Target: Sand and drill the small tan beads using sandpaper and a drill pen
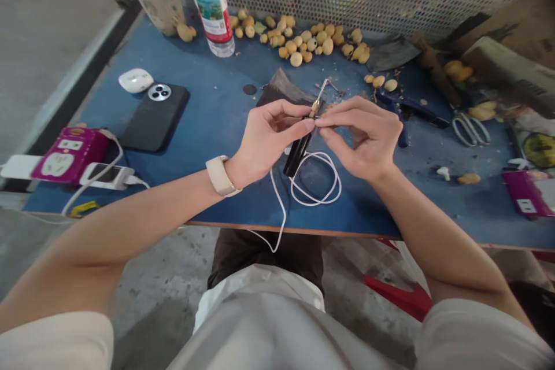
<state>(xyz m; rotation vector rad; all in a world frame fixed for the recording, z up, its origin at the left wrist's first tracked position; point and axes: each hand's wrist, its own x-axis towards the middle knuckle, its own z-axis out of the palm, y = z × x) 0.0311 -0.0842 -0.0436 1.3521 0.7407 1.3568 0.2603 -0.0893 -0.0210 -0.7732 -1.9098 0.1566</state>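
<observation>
My left hand [275, 133] and my right hand [362, 133] meet fingertip to fingertip over the table, both pinched closed. Between them is something very small, mostly covered by the fingers. Right at that spot is a slim black-handled tool [298, 153] with a brassy collar and a thin metal tip [322, 91] pointing away from me; whether the fingers grip it or it rests below them, I cannot tell. A looped white cable [318, 202] lies beside its handle. Beyond my left fingers is a dark flat piece [284, 88].
Many small yellow gourd-like fruits [296, 59] lie along the back by a water bottle [212, 17]. A black phone [155, 118] and purple power strip [71, 153] sit left. Blue-handled pliers [401, 113], scissors [470, 127] and a white earbud [443, 173] lie right.
</observation>
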